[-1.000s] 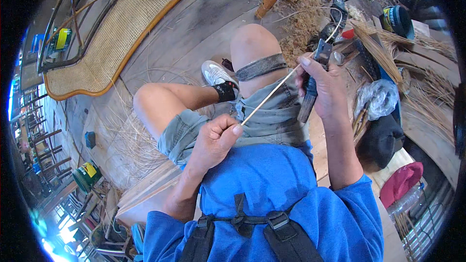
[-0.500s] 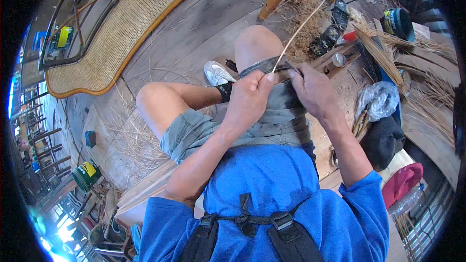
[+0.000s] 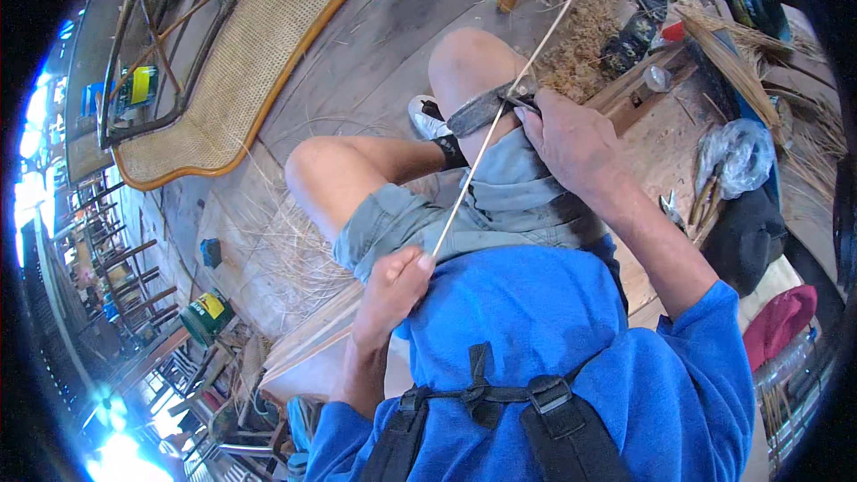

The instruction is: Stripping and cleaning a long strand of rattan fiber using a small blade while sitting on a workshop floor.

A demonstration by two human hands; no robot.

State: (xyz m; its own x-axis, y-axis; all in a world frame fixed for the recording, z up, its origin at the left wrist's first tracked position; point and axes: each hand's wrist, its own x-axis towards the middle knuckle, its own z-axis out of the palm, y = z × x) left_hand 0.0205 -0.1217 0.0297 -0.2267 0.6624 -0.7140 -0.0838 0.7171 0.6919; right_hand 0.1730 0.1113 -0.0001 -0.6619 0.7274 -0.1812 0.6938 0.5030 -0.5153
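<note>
My left hand (image 3: pixel 391 290) is drawn in beside my waist, its fingers pinched on one end of a thin pale cane strip (image 3: pixel 476 165). From there the strip runs taut up across my thigh and over a dark pad (image 3: pixel 478 112) strapped around my leg just above the knee. Its far end rises past the pad toward the shavings. My right hand (image 3: pixel 578 141) rests against the pad, closed on a small dark blade (image 3: pixel 521 105) that presses the strip where it crosses. Most of the blade's handle is hidden in my fingers.
A woven cane panel (image 3: pixel 268 45) with a wooden rim lies upper left. Curly shavings (image 3: pixel 576 40) heap beyond my knee. Loose strips (image 3: pixel 268 236) tangle on the floor at left. On the right are pliers (image 3: pixel 671 211), a clear plastic bag (image 3: pixel 739 159), a black cap (image 3: pixel 745 241) and bundled strips (image 3: pixel 728 62).
My left hand has pulled the strip back from the pad to beside my waist, drawing it under the blade. My right hand has stayed at the pad. The view has shifted slightly.
</note>
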